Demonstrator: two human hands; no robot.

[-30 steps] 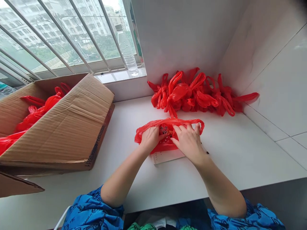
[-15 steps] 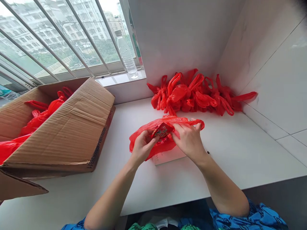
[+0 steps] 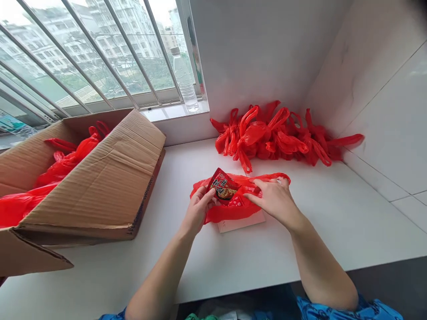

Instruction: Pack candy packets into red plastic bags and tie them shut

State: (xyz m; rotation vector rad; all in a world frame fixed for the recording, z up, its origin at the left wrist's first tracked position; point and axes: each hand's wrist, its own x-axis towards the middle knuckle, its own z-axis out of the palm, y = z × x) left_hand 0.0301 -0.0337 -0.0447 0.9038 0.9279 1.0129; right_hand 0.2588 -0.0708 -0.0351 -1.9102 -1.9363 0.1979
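My left hand (image 3: 199, 205) pinches a small red food packet (image 3: 223, 186) with dark lettering and a food picture, tilted above the mouth of a red plastic bag (image 3: 216, 216). More red packets, one with white dots, show inside the bag. My right hand (image 3: 275, 195) is at the bag's right side, its curled outer fingers on the bag's edge while thumb and index finger stretch apart over the opening. Under the bag lies a white box or card (image 3: 242, 223) with small print, partly covered.
An open cardboard box (image 3: 100, 178) with red bags inside stands on the left of the white table (image 3: 247, 258). Several knotted red bags (image 3: 260, 133) lie along the back wall. A water bottle (image 3: 187, 84) stands on the sill by the barred window.
The packet in my left hand has turned and now shows its front more fully. My right hand has moved away from the packet, its fingers spreading. The view has shifted slightly.
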